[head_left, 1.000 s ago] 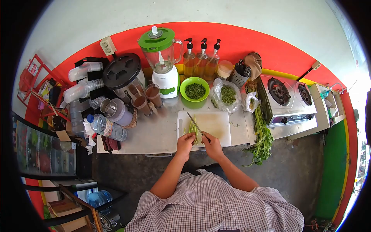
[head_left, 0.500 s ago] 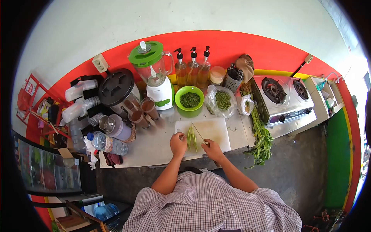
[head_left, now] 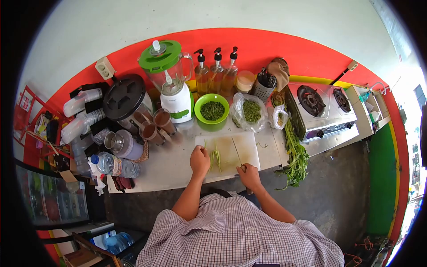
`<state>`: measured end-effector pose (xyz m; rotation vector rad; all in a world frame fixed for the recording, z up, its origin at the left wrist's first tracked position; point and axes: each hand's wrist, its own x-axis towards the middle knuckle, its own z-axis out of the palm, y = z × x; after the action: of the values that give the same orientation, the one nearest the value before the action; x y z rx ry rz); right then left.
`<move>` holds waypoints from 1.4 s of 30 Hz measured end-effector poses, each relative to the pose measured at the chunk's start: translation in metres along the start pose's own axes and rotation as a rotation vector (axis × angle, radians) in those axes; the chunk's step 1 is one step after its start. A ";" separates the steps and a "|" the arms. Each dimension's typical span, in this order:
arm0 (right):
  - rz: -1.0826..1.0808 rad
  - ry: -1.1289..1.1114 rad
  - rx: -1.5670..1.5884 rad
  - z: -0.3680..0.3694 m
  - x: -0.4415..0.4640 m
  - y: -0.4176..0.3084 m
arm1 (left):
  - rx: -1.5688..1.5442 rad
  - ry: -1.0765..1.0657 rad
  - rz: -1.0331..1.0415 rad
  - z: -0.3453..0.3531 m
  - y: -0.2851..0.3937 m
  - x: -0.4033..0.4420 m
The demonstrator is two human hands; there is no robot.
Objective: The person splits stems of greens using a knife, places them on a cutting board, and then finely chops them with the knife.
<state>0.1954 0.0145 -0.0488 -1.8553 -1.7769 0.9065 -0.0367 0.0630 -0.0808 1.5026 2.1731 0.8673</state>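
A white cutting board (head_left: 247,155) lies at the front of the metal counter, with thin green stalks (head_left: 215,159) on its left half. My left hand (head_left: 200,161) is closed at the board's left edge, and a green stalk tip pokes out above its fingers. At the board's front right, my right hand (head_left: 249,175) is wrapped around the handle of a knife (head_left: 236,149). Its narrow blade points away from me across the board, to the right of the stalks and apart from them. Fingers hide most of the handle.
Behind the board stand a green bowl (head_left: 226,112) of chopped greens, a plastic bag (head_left: 239,119) of greens and a blender (head_left: 176,104). Leafy stalks (head_left: 294,162) hang over the front edge near the gas stove (head_left: 327,119). Brown cups (head_left: 152,134) and a water bottle (head_left: 118,165) are left.
The knife has moved away from the stalks toward the right of the board. My left hand now has a stalk tip above it, and the bunch on the board looks thinner. The view has shifted slightly.
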 end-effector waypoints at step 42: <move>-0.283 -0.160 0.460 -0.015 -0.033 -0.122 | -1.690 -0.320 -0.355 -0.118 0.052 -0.035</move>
<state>0.1195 -0.0033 0.0517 -1.2418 -1.6834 1.2491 -0.0576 0.0102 0.0402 0.2942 0.7262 1.4974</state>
